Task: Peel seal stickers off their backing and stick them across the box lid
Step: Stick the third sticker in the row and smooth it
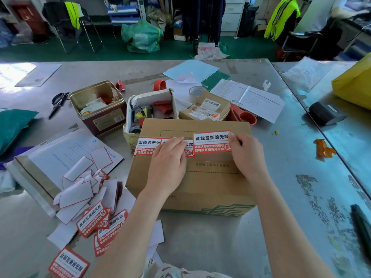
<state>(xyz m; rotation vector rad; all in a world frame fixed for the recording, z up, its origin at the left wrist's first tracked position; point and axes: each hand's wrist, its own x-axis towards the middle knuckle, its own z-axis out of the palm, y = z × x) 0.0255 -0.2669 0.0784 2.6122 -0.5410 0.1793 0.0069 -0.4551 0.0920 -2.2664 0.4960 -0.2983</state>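
A brown cardboard box (200, 183) sits in front of me on the metal table. Two red-and-white seal stickers (147, 146) lie stuck across its lid at the left. My left hand (170, 161) rests flat on the second of them, fingers spread. A third seal sticker (211, 142) sits over the lid at the right; my right hand (245, 149) pinches its right edge between thumb and fingers. Several unpeeled seal stickers (94, 219) lie on the table at the lower left, beside a heap of white peeled backings (80, 189).
Behind the box stand an open white carton of tools (152, 99), a metal tin (96, 93), a small labelled parcel (208, 107), tape rolls and a red dispenser (244, 117). Scissors (58, 103) lie far left. Papers, envelopes and a yellow bag (353, 85) surround the area.
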